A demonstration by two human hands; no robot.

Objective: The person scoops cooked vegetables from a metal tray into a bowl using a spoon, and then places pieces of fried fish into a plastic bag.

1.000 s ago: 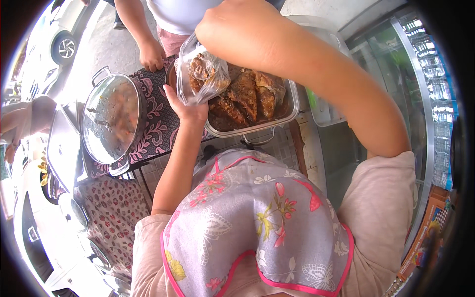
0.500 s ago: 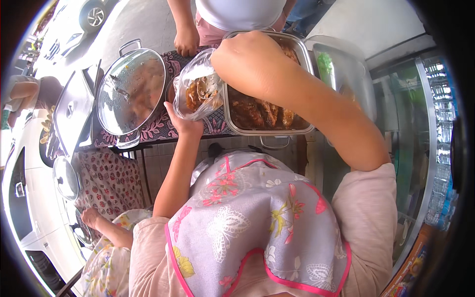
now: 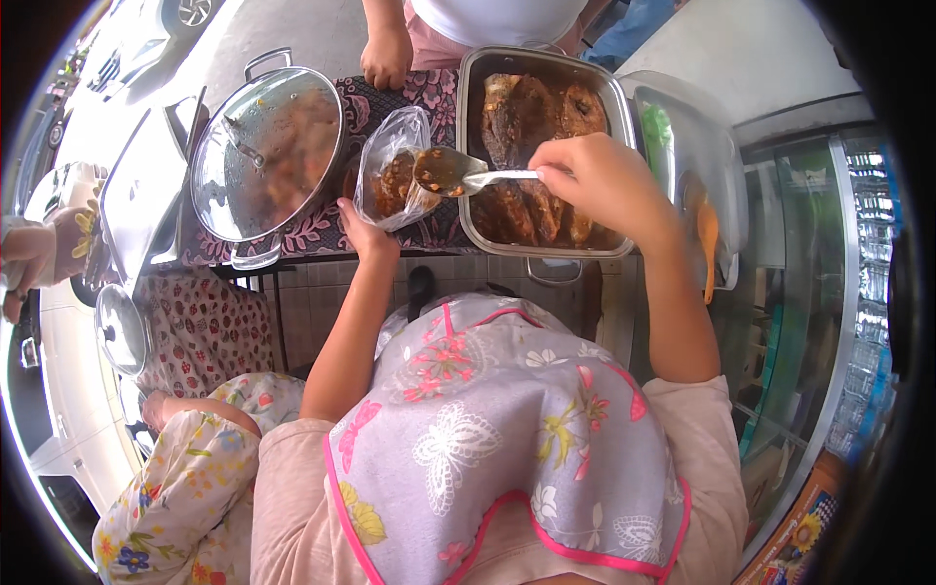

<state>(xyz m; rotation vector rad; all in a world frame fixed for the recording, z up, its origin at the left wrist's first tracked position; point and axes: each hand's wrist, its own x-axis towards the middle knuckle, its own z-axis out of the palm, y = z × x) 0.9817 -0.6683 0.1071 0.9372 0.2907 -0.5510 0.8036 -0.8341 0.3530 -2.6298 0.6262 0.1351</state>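
Pinching limp, slippery plastic bag (image 3: 393,171) by its rim, left hand (image 3: 363,230) closed; right hand (image 3: 597,180) gripping stiff spoon (image 3: 458,174), probably spilling if tilted.

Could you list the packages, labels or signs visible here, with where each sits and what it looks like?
Clear plastic bag: held open by the left hand over the patterned tablecloth, brown food inside.
Rows of bottles: far right, behind the glass of a cooler, with pale labels too small to make out.
Printed package or poster: bottom right corner, orange with a sunflower picture.
No screens in view.
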